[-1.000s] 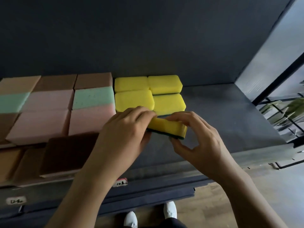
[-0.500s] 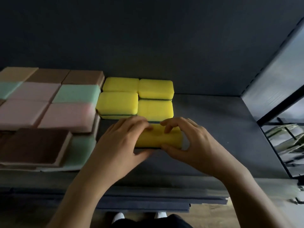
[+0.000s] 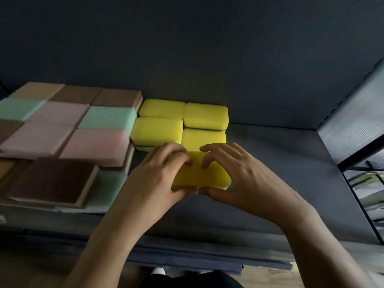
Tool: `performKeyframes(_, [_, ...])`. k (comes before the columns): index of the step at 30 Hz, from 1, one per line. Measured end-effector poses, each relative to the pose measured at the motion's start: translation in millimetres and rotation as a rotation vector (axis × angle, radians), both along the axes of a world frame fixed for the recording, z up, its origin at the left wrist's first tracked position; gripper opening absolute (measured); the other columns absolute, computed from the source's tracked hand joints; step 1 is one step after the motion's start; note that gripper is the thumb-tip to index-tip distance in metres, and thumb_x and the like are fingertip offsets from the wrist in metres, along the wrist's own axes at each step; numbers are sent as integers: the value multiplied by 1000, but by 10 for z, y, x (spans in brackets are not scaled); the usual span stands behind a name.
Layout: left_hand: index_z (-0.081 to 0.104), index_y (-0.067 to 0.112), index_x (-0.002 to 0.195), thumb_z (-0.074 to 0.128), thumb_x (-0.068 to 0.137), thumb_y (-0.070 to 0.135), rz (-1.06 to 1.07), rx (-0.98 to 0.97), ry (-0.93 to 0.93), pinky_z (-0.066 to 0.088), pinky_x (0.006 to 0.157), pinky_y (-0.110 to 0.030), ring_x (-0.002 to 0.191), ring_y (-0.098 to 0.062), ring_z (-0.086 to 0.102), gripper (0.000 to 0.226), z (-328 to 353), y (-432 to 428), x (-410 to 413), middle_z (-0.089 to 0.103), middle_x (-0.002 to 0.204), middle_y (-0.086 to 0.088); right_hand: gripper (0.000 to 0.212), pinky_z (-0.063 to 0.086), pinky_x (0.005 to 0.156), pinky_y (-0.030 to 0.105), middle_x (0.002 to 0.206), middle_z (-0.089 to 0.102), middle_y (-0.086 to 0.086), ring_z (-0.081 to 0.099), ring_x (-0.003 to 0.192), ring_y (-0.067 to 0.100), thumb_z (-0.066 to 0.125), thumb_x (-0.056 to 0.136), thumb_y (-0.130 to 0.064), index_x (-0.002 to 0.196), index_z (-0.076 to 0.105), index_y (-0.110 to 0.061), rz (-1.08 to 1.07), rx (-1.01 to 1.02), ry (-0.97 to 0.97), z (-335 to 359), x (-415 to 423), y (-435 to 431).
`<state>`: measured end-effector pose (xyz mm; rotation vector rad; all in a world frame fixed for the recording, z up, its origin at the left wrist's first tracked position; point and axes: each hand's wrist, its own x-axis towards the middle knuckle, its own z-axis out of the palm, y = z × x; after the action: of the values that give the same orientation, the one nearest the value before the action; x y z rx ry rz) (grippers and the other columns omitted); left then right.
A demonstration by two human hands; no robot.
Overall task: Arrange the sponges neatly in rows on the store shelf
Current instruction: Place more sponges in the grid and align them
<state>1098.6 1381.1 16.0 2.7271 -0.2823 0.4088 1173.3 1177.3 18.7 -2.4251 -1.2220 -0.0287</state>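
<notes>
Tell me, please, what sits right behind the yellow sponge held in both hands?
A block of yellow sponges, two rows of two. The fingers cover the nearest one's front edge, so contact with the held sponge cannot be told.

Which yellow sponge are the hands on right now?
The front yellow sponge, nearest the shelf edge: left hand and right hand both pinch it. The other four yellow sponges sit in a two-by-two block behind it.
</notes>
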Motion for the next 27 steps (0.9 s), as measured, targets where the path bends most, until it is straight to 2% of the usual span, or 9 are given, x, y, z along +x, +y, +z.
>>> performKeyframes(4, [61, 16, 113, 70, 69, 47, -33, -15, -8, 50, 84, -31, 111, -22, 57, 54, -2, 66, 52, 55, 125, -1, 44, 34, 93, 14, 135, 52, -11, 46, 121, 9, 64, 81, -55, 115, 56, -29, -10, 0, -33, 27, 39, 54])
performKeyframes(8, [57, 19, 119, 70, 73, 47, -52, -1, -2, 47, 84, -27, 114, -19, 56, 56, -4, 138, 151, 51, 130, 1, 40, 30, 91, 7, 132, 53, -10, 45, 119, 7, 63, 82, -50, 114, 58, -27, -40, 7, -44, 32, 93, 93])
performKeyframes(14, [43, 13, 141, 67, 73, 47, -27, 29, 13, 41, 98, -32, 125, -23, 52, 79, -95, 229, 258, 44, 144, -3, 44, 50, 93, 33, 134, 53, -6, 49, 120, 17, 64, 84, -50, 121, 58, -26, -89, 27, -70, -3, 263, 58])
performKeyframes(17, [47, 6, 139, 69, 71, 46, 57, 130, -47, 42, 93, -34, 119, -29, 56, 82, -130, 277, 305, 49, 141, -9, 45, 52, 92, 38, 137, 51, -8, 48, 124, 16, 65, 84, -50, 123, 57, -29, -100, 33, -53, -26, 345, 38])
performKeyframes(19, [51, 6, 136, 71, 71, 45, 82, 174, -64, 50, 89, -41, 118, -33, 56, 78, -162, 308, 337, 50, 140, -12, 45, 52, 92, 38, 139, 49, -11, 46, 126, 14, 63, 84, -51, 124, 56, -31, -91, 29, -32, -30, 377, 38])
performKeyframes(21, [53, 7, 134, 72, 71, 43, 88, 184, -53, 51, 88, -45, 121, -34, 55, 75, -198, 339, 365, 50, 140, -12, 44, 50, 94, 34, 139, 47, -15, 44, 127, 11, 62, 84, -53, 124, 55, -33, -77, 38, -10, -20, 395, 45])
performKeyframes(27, [61, 7, 124, 77, 70, 34, 101, 234, -46, 53, 86, -41, 119, -33, 57, 62, -227, 343, 414, 57, 131, -12, 42, 45, 98, 24, 137, 48, -19, 43, 128, 7, 62, 83, -53, 121, 57, -35, -81, 64, 3, 27, 419, -26])
